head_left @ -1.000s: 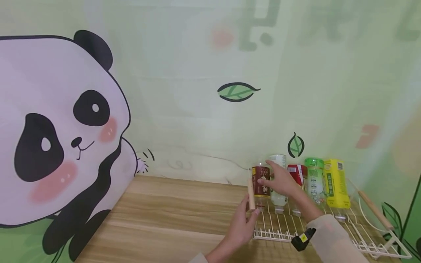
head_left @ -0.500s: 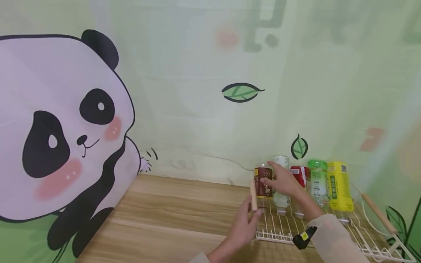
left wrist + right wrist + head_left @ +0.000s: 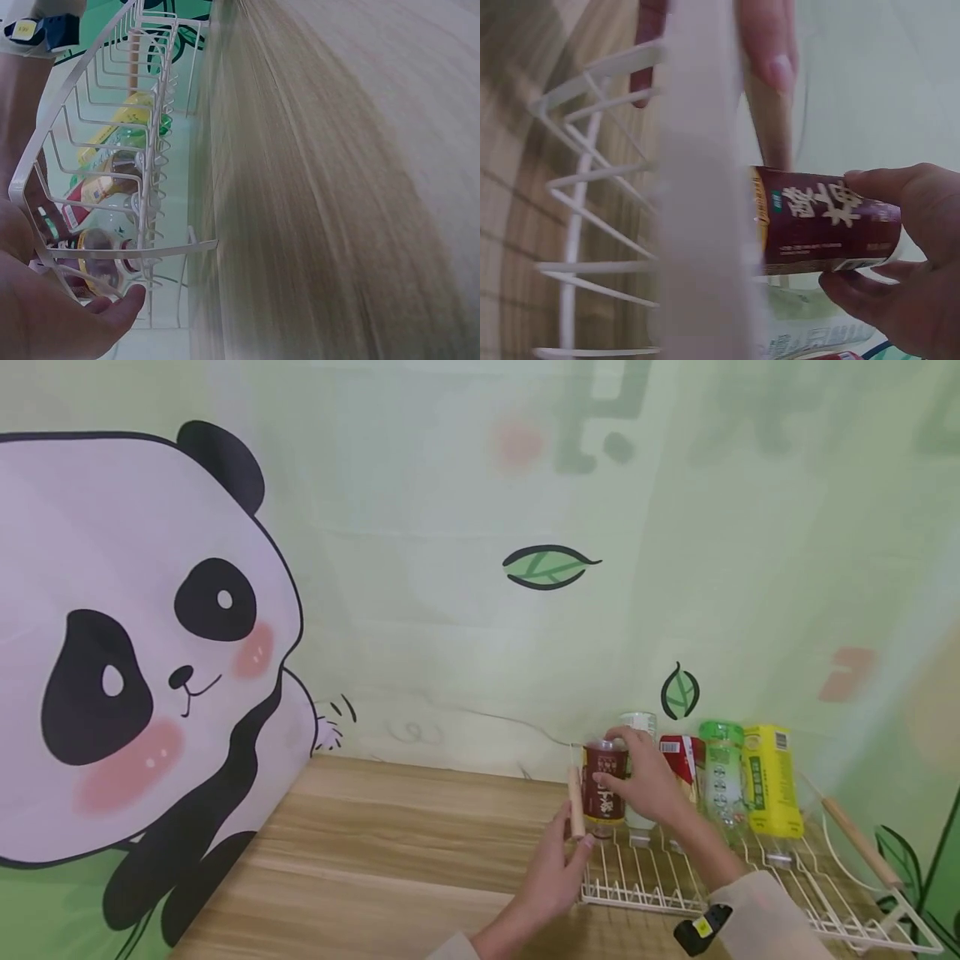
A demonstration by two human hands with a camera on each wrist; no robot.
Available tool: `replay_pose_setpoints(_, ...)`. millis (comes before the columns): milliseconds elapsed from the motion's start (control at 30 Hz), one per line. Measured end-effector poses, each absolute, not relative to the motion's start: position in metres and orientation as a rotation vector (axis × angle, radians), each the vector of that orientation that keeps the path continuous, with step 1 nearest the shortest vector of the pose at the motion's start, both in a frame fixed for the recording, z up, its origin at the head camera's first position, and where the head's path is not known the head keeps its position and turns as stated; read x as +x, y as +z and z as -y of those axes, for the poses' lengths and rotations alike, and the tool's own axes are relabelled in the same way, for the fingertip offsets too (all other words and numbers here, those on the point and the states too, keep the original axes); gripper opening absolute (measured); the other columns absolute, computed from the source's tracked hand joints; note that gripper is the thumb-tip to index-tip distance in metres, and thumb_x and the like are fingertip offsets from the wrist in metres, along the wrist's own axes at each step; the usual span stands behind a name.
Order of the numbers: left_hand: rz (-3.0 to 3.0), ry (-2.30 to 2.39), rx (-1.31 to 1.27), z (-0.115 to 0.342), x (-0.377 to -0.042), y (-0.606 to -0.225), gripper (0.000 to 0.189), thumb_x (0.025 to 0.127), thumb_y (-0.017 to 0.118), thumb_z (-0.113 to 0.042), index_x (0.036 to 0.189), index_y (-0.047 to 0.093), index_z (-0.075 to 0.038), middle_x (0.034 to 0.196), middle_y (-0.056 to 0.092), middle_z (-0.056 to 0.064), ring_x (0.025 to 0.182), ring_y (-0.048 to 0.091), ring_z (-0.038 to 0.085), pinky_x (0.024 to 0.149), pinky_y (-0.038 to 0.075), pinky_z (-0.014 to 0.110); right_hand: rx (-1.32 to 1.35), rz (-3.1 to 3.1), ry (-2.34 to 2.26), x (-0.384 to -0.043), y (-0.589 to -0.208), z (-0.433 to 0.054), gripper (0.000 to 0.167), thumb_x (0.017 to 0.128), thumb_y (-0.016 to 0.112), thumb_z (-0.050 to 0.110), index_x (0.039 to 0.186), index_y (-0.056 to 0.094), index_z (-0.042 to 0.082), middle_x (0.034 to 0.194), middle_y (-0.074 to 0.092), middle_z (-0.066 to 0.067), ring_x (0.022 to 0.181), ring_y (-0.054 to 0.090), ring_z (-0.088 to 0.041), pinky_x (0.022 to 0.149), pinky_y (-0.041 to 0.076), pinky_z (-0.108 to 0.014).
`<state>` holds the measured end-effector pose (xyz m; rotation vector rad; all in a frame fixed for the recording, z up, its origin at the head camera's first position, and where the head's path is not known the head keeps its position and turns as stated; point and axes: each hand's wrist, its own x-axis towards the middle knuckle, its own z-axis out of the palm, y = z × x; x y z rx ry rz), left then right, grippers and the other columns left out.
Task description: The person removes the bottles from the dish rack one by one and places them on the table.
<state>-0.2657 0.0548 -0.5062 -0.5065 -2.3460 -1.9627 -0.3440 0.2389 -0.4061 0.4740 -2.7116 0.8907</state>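
Right hand (image 3: 649, 781): pinching the maroon-labelled bottle (image 3: 609, 807) high up, between both hands.
Left hand (image 3: 551, 870): gripping the wire rack (image 3: 637, 906) beside its wooden handle (image 3: 575, 797).
Bottle: possibly slipping, since only its upper end is being held.
Rack: perhaps sliding if the left hand is loosening.

The head camera looks forward and down, from farthest back, at the panda backdrop (image 3: 420, 527) and wire rack (image 3: 637, 907). The left wrist's sideways view runs along the rack; the right wrist's closely faces the maroon-labelled bottle (image 3: 825, 217), shared by all.
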Motion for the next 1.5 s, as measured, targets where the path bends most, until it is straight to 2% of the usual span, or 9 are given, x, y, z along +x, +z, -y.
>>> replay_pose_setpoints(200, 2.346, -1.940, -0.520, -0.055, -0.266, -0.506, 0.068, 0.111, 0.055, -0.030, 0.167, 0.024, -0.005, 0.154, 0.049, 0.020, 0.137, 0.055, 0.034, 0.106, 0.055, 0.045, 0.372, 2.759, 0.988, -0.338, -0.412, -0.240, 0.083, 0.097, 0.080, 0.027, 0.161, 0.031, 0.005, 0.150, 0.050, -0.033, 0.131, 0.056, -0.052, 0.098, 0.054, -0.067)
replay_pose_setpoints(267, 2.355, -1.917, -0.513, -0.056, -0.266, -0.506, 0.068, 0.111, 0.055, -0.030, 0.167, 0.025, -0.005, 0.154, 0.050, 0.019, 0.139, 0.053, 0.035, 0.110, 0.051, 0.051, 0.345, 2.795, 0.983, -0.338, -0.413, -0.241, 0.091, 0.097, 0.079, 0.030, 0.165, 0.025, 0.004, 0.153, 0.047, -0.036, 0.133, 0.054, -0.054, 0.099, 0.054, -0.068)
replay_pose_setpoints(400, 2.359, -1.911, -0.514, -0.056, -0.266, -0.507, 0.069, 0.111, 0.055, -0.032, 0.167, 0.024, -0.005, 0.155, 0.050, 0.019, 0.140, 0.052, 0.036, 0.113, 0.048, 0.055, 0.309, 2.833, 0.985, -0.337, -0.417, -0.242, 0.099, 0.096, 0.080, 0.034, 0.166, 0.019, -0.001, 0.154, 0.044, -0.038, 0.137, 0.050, -0.056, 0.104, 0.050, -0.069)
replay_pose_setpoints(633, 2.339, -1.930, -0.540, -0.057, -0.266, -0.506, 0.069, 0.111, 0.054, -0.028, 0.167, 0.022, -0.003, 0.157, 0.047, 0.020, 0.140, 0.052, 0.036, 0.112, 0.049, 0.053, 0.267, 2.850, 1.034, -0.336, -0.426, -0.245, 0.090, 0.096, 0.081, 0.039, 0.158, 0.032, -0.004, 0.141, 0.057, -0.033, 0.125, 0.061, -0.049, 0.097, 0.058, -0.060)
replay_pose_setpoints(867, 2.373, -1.923, -0.550, -0.053, -0.268, -0.504, 0.070, 0.111, 0.056, -0.031, 0.166, 0.024, -0.001, 0.159, 0.043, 0.022, 0.140, 0.051, 0.040, 0.107, 0.053, 0.051, 0.236, 2.832, 1.048, -0.335, -0.430, -0.247, 0.090, 0.094, 0.082, 0.044, 0.154, 0.037, -0.005, 0.140, 0.058, -0.032, 0.123, 0.063, -0.046, 0.095, 0.060, -0.057)
replay_pose_setpoints(1067, 2.464, -1.870, -0.555, -0.035, -0.273, -0.497, 0.080, 0.106, 0.062, -0.046, 0.165, 0.029, -0.004, 0.163, 0.036, 0.025, 0.142, 0.046, 0.048, 0.110, 0.047, 0.065, 0.290, 2.799, 1.114, -0.328, -0.419, -0.244, 0.093, 0.094, 0.081, 0.046, 0.157, 0.036, -0.004, 0.147, 0.054, -0.032, 0.124, 0.064, -0.050, 0.090, 0.062, -0.054)
replay_pose_setpoints(1167, 2.492, -1.752, -0.559, -0.021, -0.279, -0.481, 0.083, 0.104, 0.064, -0.049, 0.164, 0.032, -0.003, 0.164, 0.038, 0.024, 0.142, 0.046, 0.047, 0.110, 0.046, 0.066, 0.351, 2.767, 1.082, -0.324, -0.406, -0.243, 0.093, 0.094, 0.080, 0.048, 0.158, 0.036, -0.003, 0.147, 0.054, -0.032, 0.124, 0.062, -0.051, 0.091, 0.061, -0.058)
replay_pose_setpoints(1267, 2.529, -1.557, -0.562, -0.006, -0.285, -0.455, 0.086, 0.101, 0.066, -0.055, 0.164, 0.033, -0.008, 0.166, 0.039, 0.017, 0.146, 0.046, 0.041, 0.113, 0.044, 0.063, 0.405, 2.737, 1.049, -0.319, -0.394, -0.241, 0.091, 0.095, 0.079, 0.046, 0.160, 0.036, 0.000, 0.146, 0.056, -0.030, 0.124, 0.063, -0.050, 0.092, 0.060, -0.060)
replay_pose_setpoints(1500, 2.483, -1.054, -0.762, 0.025, -0.292, -0.391, 0.093, 0.095, 0.077, -0.052, 0.167, 0.031, -0.015, 0.169, 0.035, 0.007, 0.154, 0.036, 0.029, 0.122, 0.037, 0.051, 0.561, 2.726, 1.036, -0.306, -0.374, -0.234, 0.076, 0.094, 0.084, 0.030, 0.152, 0.043, 0.001, 0.142, 0.060, -0.025, 0.116, 0.068, -0.041, 0.087, 0.064, -0.050)
